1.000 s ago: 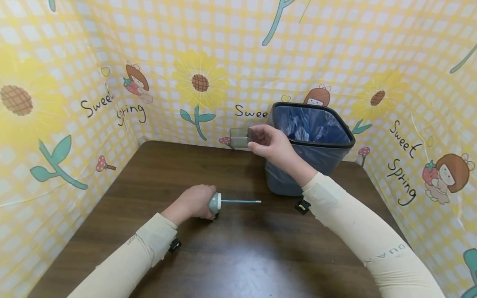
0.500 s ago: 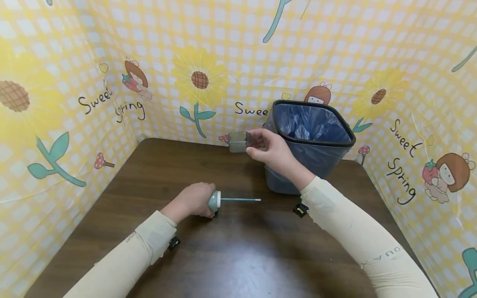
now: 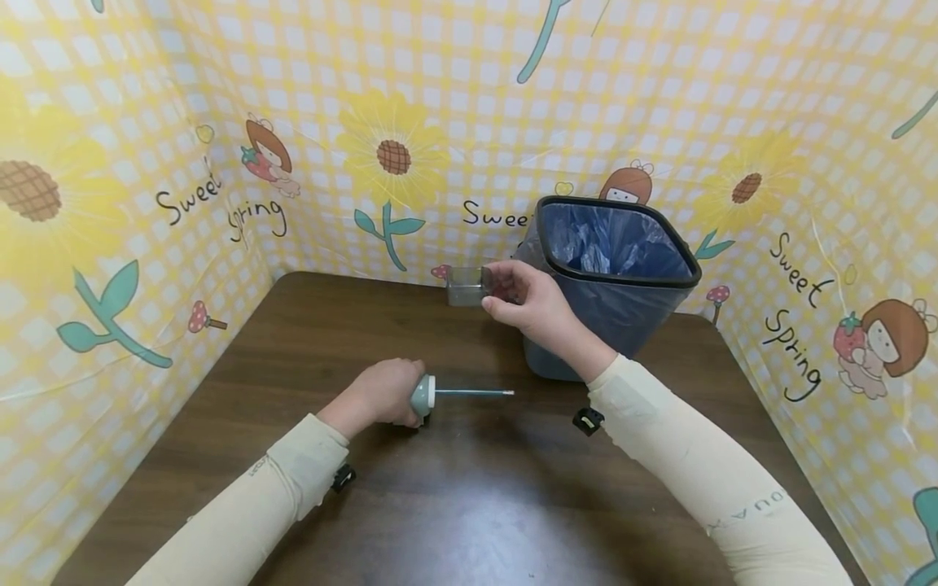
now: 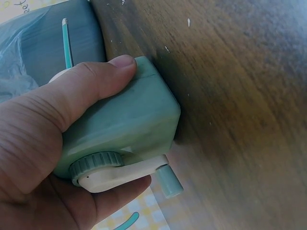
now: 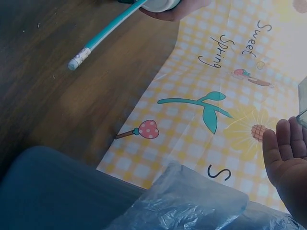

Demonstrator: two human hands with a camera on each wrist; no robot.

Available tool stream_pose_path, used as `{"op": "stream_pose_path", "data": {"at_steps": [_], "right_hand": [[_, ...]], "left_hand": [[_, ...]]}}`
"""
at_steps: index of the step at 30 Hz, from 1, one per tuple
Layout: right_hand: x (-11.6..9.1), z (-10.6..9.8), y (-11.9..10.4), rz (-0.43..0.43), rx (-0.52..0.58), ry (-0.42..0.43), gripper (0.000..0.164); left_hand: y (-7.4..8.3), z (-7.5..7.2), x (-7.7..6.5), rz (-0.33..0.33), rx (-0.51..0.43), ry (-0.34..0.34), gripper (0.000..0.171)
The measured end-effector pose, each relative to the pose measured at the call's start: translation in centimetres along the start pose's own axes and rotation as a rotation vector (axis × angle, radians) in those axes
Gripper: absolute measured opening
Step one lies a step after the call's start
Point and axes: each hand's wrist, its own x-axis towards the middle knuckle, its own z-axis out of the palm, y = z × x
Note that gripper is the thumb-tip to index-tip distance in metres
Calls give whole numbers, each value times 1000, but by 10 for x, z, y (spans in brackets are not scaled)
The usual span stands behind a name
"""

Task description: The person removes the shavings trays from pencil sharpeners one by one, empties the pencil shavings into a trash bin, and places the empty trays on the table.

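Observation:
My left hand (image 3: 383, 395) grips a green crank pencil sharpener (image 4: 134, 105) low over the table. A teal pencil (image 3: 475, 393) with an eraser end sticks out of its white front, pointing right in the head view. The sharpener's cream crank (image 4: 120, 176) faces the wrist camera, between thumb and lower fingers. Farther back, my right hand (image 3: 538, 308) pinches one end of a small see-through shavings box (image 3: 464, 287), raised beside the bin. Only an edge of that box enters the right wrist view, by the fingertips (image 5: 283, 136).
A blue-grey trash bin (image 3: 567, 358) with a black rim and a clear liner stands at the back right, just behind my right hand. Patterned yellow check cloth (image 3: 293, 236) walls in the brown wooden table (image 3: 469, 505). Pale specks (image 4: 189, 22) dot the tabletop.
My right hand has lowered a little with the shavings box, which has also tipped slightly. The left hand, sharpener and pencil have stayed almost in place.

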Motion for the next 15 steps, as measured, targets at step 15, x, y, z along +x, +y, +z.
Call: {"op": "stream_pose_path", "data": {"at_steps": [15], "right_hand": [[-9,4,14,26,26,-18,48]], "left_hand": [[1,-1,-1,3,0,-2,61]]}}
